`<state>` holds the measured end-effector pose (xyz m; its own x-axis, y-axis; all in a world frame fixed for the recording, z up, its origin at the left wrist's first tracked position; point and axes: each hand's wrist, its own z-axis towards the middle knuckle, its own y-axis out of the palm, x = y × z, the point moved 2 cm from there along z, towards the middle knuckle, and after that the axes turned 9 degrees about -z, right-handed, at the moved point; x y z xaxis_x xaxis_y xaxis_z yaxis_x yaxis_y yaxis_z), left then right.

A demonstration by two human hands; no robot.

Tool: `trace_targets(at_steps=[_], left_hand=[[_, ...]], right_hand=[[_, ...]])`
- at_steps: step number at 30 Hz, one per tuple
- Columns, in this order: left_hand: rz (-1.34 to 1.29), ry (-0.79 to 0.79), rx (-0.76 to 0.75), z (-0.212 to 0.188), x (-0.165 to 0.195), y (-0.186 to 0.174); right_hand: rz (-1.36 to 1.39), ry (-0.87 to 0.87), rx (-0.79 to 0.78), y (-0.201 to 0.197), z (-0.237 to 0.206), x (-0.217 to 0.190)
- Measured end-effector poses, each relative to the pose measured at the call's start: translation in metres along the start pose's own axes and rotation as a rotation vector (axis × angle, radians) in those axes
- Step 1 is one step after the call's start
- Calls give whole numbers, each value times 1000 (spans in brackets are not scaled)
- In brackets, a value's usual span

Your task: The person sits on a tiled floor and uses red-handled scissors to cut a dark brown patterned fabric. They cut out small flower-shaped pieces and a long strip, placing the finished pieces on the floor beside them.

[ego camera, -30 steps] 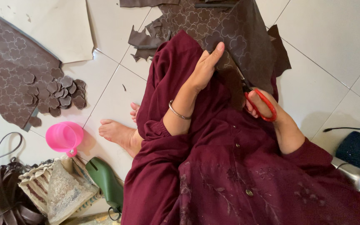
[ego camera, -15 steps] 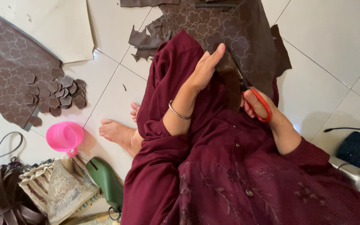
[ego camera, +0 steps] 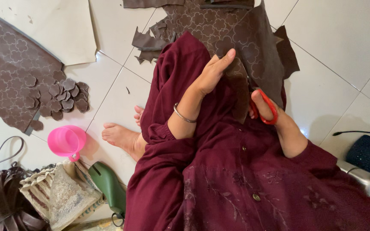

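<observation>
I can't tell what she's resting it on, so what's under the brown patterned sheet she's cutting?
The brown sheet lies over her knee in the maroon dress and the white floor tiles. Her left hand presses it down. Anything else underneath is covered.

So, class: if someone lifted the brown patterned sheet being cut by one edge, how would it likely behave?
The brown patterned sheet would probably flop, since it already bends and folds over the knee beneath the left hand. It seems light, as the thin cut edge lifts near the red scissors in the right hand. Its ragged cut-out edges might snag or tear.
</observation>
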<state>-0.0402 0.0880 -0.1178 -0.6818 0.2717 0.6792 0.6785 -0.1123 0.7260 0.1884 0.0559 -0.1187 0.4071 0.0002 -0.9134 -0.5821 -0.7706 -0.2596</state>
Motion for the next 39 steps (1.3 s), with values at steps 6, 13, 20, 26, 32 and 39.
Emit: trace_targets(at_steps=[6,13,20,26,32,39], left_hand=[[13,-36,49,2,-3,0],[-13,-33,17,0,0,1],[-34,-41,-25,2,-3,1],[-40,-42,-36,1,-3,-1],[137,-62,-24,0,-3,0],[51,162,-71,-2,1,2]], right_hand=[[-40,-40,29,5,0,-3],[45,-159,24,3,-1,-1],[117,-193,63,9,-1,-14],[151,-203,42,10,2,-30],[146,-199,-25,-2,6,-23],[8,-106,80,-5,8,-9]])
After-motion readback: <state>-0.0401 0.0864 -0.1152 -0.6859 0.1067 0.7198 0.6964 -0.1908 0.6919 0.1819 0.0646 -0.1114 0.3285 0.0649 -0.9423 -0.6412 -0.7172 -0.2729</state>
